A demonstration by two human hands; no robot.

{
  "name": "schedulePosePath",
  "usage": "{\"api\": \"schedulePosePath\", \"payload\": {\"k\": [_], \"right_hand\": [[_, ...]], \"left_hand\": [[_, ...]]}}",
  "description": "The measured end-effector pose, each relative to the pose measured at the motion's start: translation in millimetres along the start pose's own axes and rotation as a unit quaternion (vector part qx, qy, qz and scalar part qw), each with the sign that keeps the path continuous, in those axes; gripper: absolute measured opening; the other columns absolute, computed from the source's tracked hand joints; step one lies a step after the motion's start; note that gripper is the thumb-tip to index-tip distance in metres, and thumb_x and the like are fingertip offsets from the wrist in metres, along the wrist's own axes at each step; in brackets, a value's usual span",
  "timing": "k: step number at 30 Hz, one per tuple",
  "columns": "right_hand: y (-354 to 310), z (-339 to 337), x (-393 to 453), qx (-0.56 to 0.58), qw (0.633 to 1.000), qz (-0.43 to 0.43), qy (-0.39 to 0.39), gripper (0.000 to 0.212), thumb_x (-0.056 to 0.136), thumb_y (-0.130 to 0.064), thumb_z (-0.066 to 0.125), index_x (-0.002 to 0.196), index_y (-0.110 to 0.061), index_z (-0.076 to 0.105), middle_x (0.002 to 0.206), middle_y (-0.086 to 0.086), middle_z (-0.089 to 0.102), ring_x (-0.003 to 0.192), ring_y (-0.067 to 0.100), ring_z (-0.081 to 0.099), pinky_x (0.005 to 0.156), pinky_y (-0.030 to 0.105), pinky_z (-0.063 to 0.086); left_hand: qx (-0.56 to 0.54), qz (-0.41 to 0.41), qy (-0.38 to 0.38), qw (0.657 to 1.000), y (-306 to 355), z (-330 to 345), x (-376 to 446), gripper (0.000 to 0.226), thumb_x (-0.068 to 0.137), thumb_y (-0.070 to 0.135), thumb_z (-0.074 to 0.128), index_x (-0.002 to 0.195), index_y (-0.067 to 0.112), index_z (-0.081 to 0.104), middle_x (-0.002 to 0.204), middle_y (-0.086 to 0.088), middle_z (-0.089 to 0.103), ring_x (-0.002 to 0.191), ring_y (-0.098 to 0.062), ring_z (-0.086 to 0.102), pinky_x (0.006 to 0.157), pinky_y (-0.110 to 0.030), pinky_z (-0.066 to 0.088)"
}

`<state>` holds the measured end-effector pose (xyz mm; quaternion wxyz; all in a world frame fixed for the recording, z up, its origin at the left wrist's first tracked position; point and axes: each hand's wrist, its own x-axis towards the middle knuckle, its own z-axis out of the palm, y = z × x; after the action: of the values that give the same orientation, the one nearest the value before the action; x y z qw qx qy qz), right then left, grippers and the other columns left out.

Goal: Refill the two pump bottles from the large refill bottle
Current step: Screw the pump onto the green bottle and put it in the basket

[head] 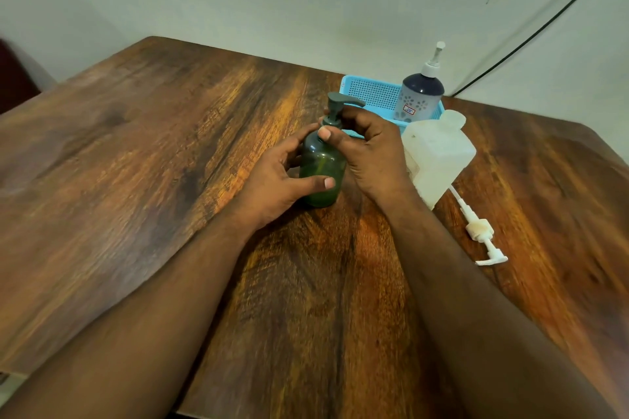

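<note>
A dark green pump bottle [321, 165] stands upright mid-table with its grey pump head [342, 104] on top. My left hand [275, 177] wraps the bottle's body from the left. My right hand [366, 150] pinches the pump collar at the neck from the right. A grey-blue pump bottle with a white pump [420, 97] stands in a blue basket [372, 95] behind. The large translucent white refill bottle [437, 155] stands just right of my right hand. A loose white pump with its dip tube [478, 230] lies on the table beside it.
The wooden table [170, 163] meets a pale wall at the back. A black cable [544, 27] runs down the wall at the right to the table's far edge. A dark object [13, 78] shows at the far left.
</note>
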<state>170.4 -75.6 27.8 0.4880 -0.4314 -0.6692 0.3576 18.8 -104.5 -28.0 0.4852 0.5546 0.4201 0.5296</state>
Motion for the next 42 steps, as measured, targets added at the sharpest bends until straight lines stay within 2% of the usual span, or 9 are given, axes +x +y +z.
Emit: {"api": "schedulePosePath", "payload": {"k": [5, 10, 16, 18, 21, 25, 31, 37, 42], "right_hand": [[-2, 8, -7, -0.050, 0.996, -0.054, 0.059, 0.034, 0.081, -0.029, 0.073, 0.111, -0.013, 0.069, 0.101, -0.005, 0.071, 0.100, 0.008, 0.066, 0.091, 0.039, 0.055], [5, 18, -4, -0.153, 0.979, -0.078, 0.108, 0.057, 0.077, -0.063, 0.055, 0.109, -0.018, 0.069, 0.098, -0.002, 0.072, 0.096, 0.016, 0.066, 0.085, 0.043, 0.054], [3, 19, -5, -0.199, 0.975, -0.044, 0.094, 0.055, 0.078, -0.065, 0.053, 0.113, -0.025, 0.066, 0.101, -0.003, 0.071, 0.098, 0.014, 0.064, 0.084, 0.040, 0.054], [-9, 13, -3, -0.147, 0.987, -0.005, 0.070, 0.042, 0.078, -0.049, 0.069, 0.108, -0.020, 0.070, 0.100, -0.003, 0.073, 0.096, 0.011, 0.066, 0.087, 0.039, 0.055], [-23, 4, -2, -0.061, 0.994, 0.026, 0.089, 0.030, 0.077, -0.028, 0.078, 0.102, -0.012, 0.073, 0.095, -0.002, 0.075, 0.090, 0.009, 0.069, 0.087, 0.037, 0.056], [-41, -8, 9, 0.032, 0.988, 0.010, 0.149, 0.026, 0.078, -0.017, 0.078, 0.102, -0.007, 0.072, 0.089, -0.005, 0.073, 0.082, 0.004, 0.069, 0.084, 0.027, 0.056], [-74, -41, 70, 0.014, 0.984, -0.060, 0.169, 0.013, 0.072, -0.016, 0.081, 0.084, -0.013, 0.076, 0.077, -0.002, 0.074, 0.076, 0.016, 0.071, 0.079, 0.039, 0.059], [-78, -81, 132, 0.003, 0.993, -0.101, 0.061, 0.010, 0.073, -0.009, 0.079, 0.076, -0.018, 0.075, 0.071, -0.002, 0.074, 0.068, 0.009, 0.068, 0.068, 0.024, 0.054], [-56, -92, 167, -0.028, 0.994, -0.098, 0.044, 0.010, 0.069, -0.013, 0.082, 0.077, -0.017, 0.077, 0.077, 0.001, 0.074, 0.072, 0.011, 0.069, 0.075, 0.031, 0.059]], "left_hand": [[0.005, 0.017, 0.025, 1.000, 1, 5, 0, 0.076, 0.072, -0.003, 0.080, 0.138, 0.020, 0.051, 0.131, -0.004, 0.061, 0.122, -0.015, 0.059, 0.100, -0.032, 0.051], [-0.001, 0.030, 0.057, 0.998, 2, 13, -3, 0.081, 0.072, -0.007, 0.079, 0.143, 0.014, 0.047, 0.132, -0.003, 0.061, 0.123, -0.013, 0.058, 0.102, -0.035, 0.050], [0.108, 0.041, 0.054, 0.992, 12, 14, -9, 0.086, 0.075, 0.010, 0.081, 0.149, 0.021, 0.038, 0.144, 0.002, 0.051, 0.132, -0.008, 0.047, 0.111, -0.034, 0.041], [0.233, 0.025, 0.054, 0.971, 10, -1, -5, 0.096, 0.072, 0.029, 0.084, 0.151, 0.034, 0.030, 0.151, 0.010, 0.039, 0.138, -0.007, 0.034, 0.114, -0.034, 0.032], [0.377, -0.032, 0.013, 0.926, 5, -23, 3, 0.115, 0.061, 0.056, 0.084, 0.153, 0.044, 0.016, 0.162, 0.004, 0.018, 0.150, -0.022, 0.015, 0.118, -0.054, 0.022], [0.531, -0.133, -0.060, 0.835, 10, -20, 23, 0.121, 0.062, 0.054, 0.085, 0.155, 0.039, 0.009, 0.165, -0.007, -0.001, 0.150, -0.034, 0.003, 0.118, -0.058, 0.019], [0.563, -0.170, -0.150, 0.794, 39, 12, 77, 0.099, 0.065, 0.043, 0.088, 0.148, 0.024, 0.038, 0.149, -0.005, 0.045, 0.135, -0.029, 0.043, 0.107, -0.042, 0.038], [0.616, -0.230, -0.227, 0.718, 42, 30, 118, 0.111, 0.069, 0.049, 0.083, 0.156, 0.031, 0.017, 0.160, -0.008, 0.024, 0.145, -0.036, 0.027, 0.113, -0.052, 0.031], [0.646, -0.256, -0.263, 0.669, 33, 29, 139, 0.130, 0.061, 0.057, 0.084, 0.154, 0.041, -0.005, 0.164, -0.013, 0.007, 0.147, -0.041, 0.016, 0.115, -0.058, 0.027]]}}
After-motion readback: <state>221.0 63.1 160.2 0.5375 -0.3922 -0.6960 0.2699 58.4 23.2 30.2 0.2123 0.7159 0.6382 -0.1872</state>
